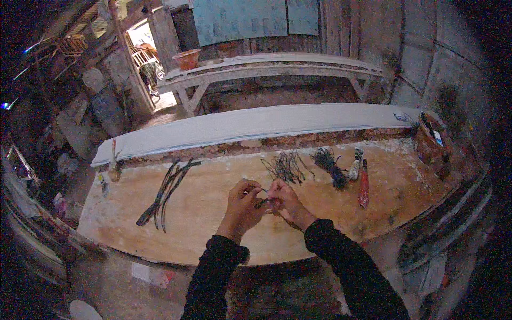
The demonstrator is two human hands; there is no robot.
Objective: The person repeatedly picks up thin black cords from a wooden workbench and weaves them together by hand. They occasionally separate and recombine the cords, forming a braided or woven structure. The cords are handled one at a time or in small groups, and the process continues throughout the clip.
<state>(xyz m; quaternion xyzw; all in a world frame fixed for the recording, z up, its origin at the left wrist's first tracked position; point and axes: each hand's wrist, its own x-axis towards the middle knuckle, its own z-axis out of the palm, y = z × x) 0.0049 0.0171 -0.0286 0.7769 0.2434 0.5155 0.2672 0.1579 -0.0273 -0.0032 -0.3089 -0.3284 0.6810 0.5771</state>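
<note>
Head view. Thin dark strand (263, 189) up between the two hands, above the near-middle of the pale wooden desk (213, 224). Grip: left hand (242, 207) pinched on it, thumb against finger; right hand (288, 202) closed on it just beside, fingers bunched, knuckles hiding most of the length.

Handling, judged by eye: next to no weight; bendy, likely to hold a kink rather than spring straight. Slipperiness cannot be told. Probably tears or snaps only under a hard tug; main bother would be fineness. Best hold: fingertip pinch, both hands close together, well short of any loose end.

Looks: blackish, narrow, only a short piece showing at the fingertips. Material unclear; too small and grainy for texture.

Around the hands by the clock: long dark strips (169, 193) at nine, fanned apart at one end; loose tangle (285, 168) of similar thin strands at one; thicker dark bundle (330, 168) at two; red tool (364, 186) near three.
</note>
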